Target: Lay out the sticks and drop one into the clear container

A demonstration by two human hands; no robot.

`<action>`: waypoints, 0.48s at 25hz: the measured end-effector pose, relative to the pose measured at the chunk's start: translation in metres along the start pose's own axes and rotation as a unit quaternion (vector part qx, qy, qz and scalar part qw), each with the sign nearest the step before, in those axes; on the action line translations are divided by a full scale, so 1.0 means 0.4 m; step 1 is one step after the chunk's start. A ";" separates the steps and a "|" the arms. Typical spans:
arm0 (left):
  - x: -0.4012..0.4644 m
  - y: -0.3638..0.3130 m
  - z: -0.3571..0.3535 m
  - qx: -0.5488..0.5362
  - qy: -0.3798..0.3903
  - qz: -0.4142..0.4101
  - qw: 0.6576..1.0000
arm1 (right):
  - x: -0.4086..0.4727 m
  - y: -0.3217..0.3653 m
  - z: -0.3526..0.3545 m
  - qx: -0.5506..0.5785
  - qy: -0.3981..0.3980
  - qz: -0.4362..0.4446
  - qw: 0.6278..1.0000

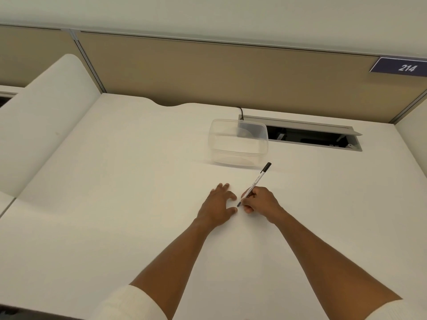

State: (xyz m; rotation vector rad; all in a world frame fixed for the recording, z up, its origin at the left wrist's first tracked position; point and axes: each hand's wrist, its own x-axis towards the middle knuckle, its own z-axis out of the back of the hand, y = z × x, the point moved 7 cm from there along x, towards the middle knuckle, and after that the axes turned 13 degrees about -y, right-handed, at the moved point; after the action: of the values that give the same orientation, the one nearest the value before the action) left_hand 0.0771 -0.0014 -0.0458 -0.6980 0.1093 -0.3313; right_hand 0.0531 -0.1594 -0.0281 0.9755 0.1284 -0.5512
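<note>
The right hand [258, 200] holds a white pen [255, 182] with a black cap. Its grip is closed around the low end of the pen, with the fingers curled and pinching it the way you hold a pen to write. The tip points down at the white counter [115, 181], and the capped end leans up and away toward the back edge. The pen is near the middle of the counter, a bit toward the front.

The left hand [219, 204] lies flat just beside it, palm down. Its grip is open, the fingers are spread, and it holds nothing. It looks like it is pressing on the counter to keep steady.

A clear plastic box [238, 142] sits behind the hands, close to the back edge. It looks empty. Next to the box, on its right, is an open cable slot [312, 137] in the counter. A tan wall panel [208, 72] stands along the back edge, with a sign [402, 66] that says 214 near the back right corner.

Nothing lies between the hands and the box.
</note>
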 end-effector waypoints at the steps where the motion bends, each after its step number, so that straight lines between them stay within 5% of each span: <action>1: 0.004 -0.006 -0.004 0.000 -0.002 0.003 1.000 | 0.001 -0.003 -0.002 0.009 0.005 -0.006 1.000; 12: 0.006 -0.017 0.019 -0.006 0.002 0.007 1.000 | -0.005 0.011 -0.005 0.055 0.025 -0.010 0.998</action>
State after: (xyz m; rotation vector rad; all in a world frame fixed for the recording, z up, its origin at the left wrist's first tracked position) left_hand 0.0793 -0.0024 -0.0358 -0.7073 0.1194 -0.3196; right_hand 0.0539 -0.1551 -0.0253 1.0961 0.1530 -0.5568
